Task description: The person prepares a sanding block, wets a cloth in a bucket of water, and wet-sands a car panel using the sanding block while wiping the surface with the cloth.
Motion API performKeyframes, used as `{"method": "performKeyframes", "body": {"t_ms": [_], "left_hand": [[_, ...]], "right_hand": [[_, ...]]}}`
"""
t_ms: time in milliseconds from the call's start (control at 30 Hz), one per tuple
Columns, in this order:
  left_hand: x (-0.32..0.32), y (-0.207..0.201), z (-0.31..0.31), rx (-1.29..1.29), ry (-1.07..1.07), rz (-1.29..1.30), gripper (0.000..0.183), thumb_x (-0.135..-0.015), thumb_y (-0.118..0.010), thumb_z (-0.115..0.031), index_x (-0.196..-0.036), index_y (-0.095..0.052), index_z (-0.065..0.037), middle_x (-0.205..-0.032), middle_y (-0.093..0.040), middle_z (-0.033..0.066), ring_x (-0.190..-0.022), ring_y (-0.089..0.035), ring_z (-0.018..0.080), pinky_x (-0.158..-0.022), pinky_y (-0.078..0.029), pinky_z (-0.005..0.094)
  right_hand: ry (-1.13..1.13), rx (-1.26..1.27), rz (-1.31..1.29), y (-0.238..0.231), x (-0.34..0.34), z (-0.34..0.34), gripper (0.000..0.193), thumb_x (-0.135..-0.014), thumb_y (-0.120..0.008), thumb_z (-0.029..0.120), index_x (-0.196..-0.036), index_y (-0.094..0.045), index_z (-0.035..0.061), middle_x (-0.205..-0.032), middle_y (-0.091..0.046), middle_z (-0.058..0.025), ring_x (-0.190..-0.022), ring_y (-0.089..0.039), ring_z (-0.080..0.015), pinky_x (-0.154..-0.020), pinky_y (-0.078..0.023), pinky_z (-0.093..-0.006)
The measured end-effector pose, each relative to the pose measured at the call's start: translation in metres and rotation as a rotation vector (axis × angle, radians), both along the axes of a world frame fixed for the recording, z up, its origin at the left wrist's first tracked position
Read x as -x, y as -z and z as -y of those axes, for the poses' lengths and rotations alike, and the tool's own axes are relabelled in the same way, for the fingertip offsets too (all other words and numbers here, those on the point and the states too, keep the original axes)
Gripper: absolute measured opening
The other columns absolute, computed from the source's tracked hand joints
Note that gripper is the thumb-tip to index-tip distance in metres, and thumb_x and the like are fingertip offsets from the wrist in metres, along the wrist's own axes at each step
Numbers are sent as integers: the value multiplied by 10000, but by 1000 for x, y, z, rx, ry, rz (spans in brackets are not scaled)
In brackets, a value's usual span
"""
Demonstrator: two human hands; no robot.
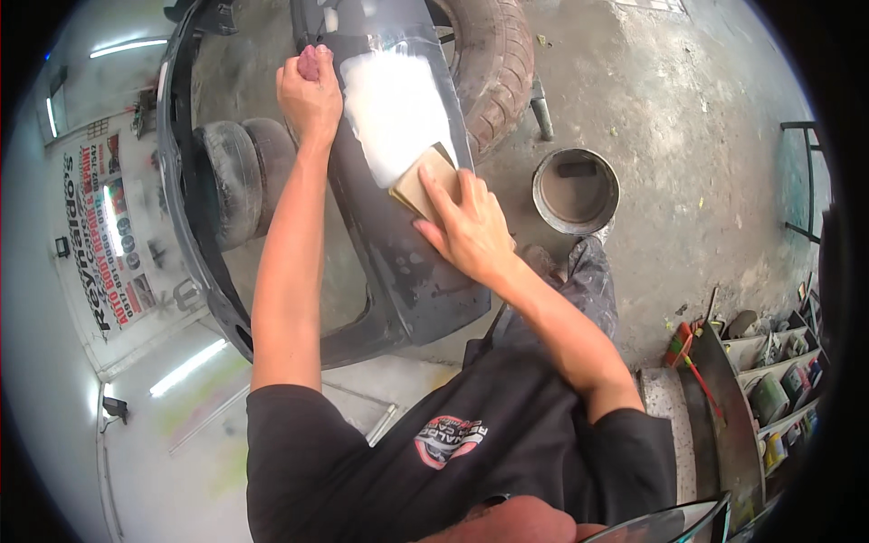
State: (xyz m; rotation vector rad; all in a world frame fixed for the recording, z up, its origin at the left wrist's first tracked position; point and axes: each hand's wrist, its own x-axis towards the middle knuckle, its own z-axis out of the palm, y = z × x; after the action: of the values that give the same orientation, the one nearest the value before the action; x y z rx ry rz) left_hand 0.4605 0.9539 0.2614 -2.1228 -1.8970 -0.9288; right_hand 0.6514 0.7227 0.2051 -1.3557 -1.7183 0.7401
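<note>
In front of me lies a dark grey car body panel (pixel 398 249) with a large white patch (pixel 394 109) on its surface. My right hand (pixel 475 226) presses a folded piece of brown sandpaper (pixel 425 181) flat on the lower end of the patch. Its fingers are spread over the sandpaper, with the thumb along the near edge. Farther up, at the panel's left edge, my left hand (pixel 310 104) is closed around a reddish-pink lump (pixel 315 63), perhaps a sponge or wet cloth. Most of that lump is hidden in the fist.
A tyre (pixel 498 68) lies beyond the panel, and wheels (pixel 231 176) show through the frame opening. On the concrete floor to the right stands a round bucket (pixel 576 192) of murky water with a dark block inside. Shelves (pixel 778 380) with tools and containers are at lower right.
</note>
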Motion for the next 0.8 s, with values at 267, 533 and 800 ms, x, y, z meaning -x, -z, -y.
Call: {"method": "performKeyframes", "body": {"t_ms": [267,533,800], "left_hand": [[-11,10,-18,20,37,30,445,-945,-720,-420,-907,-681,21,-869,-657,184,-830,-645,370,-782,-514,484],[2,0,-7,-34,36,5,431,-944,-726,-410,-896,-683,16,-848,-655,182,-819,-640,362,-772,-514,474],[-5,8,-4,-13,19,-2,435,-943,-727,-418,-910,-686,13,-870,-664,176,-825,-647,361,-768,-520,474]], "right_hand": [[213,226,-49,6,-15,-171,635,-940,-674,458,-1472,-483,167,-1179,-553,-299,-1094,-610,-483,-891,-544,-553],[36,52,-39,12,-6,-20,724,-900,-733,427,-1507,-486,120,-1184,-512,-277,-1070,-580,-448,-878,-532,-511],[99,180,-56,15,-10,-126,701,-954,-644,502,-1514,-460,123,-1186,-532,-281,-1046,-619,-460,-891,-541,-522]]}}
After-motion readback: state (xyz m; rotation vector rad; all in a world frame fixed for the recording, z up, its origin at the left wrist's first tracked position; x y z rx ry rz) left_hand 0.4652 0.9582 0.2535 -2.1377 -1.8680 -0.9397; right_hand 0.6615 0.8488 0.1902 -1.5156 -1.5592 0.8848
